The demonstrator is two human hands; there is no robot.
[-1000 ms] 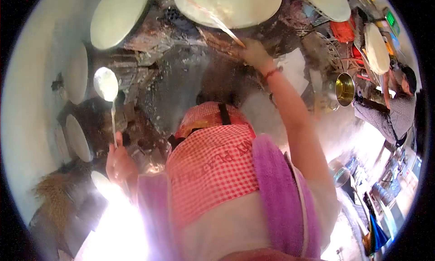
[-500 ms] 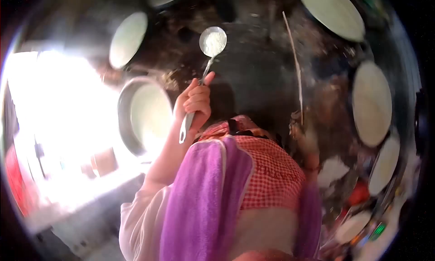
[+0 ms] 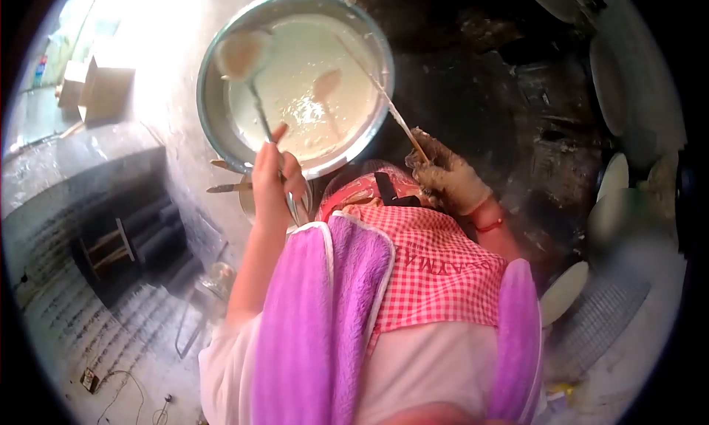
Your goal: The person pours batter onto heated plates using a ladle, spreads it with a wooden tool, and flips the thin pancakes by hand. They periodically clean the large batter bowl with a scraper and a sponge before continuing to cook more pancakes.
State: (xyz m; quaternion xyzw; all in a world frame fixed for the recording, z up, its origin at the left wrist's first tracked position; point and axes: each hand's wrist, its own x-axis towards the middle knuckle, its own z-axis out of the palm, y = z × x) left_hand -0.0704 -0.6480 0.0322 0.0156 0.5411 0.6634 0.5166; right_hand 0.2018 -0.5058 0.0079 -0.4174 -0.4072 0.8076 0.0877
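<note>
At basin rim (image 3: 210, 122) | left hand (image 3: 275, 175) grips ladle (image 3: 242, 53) | right hand (image 3: 447, 175) grips stick (image 3: 384, 98), perhaps touching batter (image 3: 295, 63)

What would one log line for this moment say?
left hand: holds ladle over batter | right hand: holds thin stick, tip over metal bowl

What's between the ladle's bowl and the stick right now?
Head view: only pale batter in the metal basin lies between the ladle's bowl and the stick.
</note>
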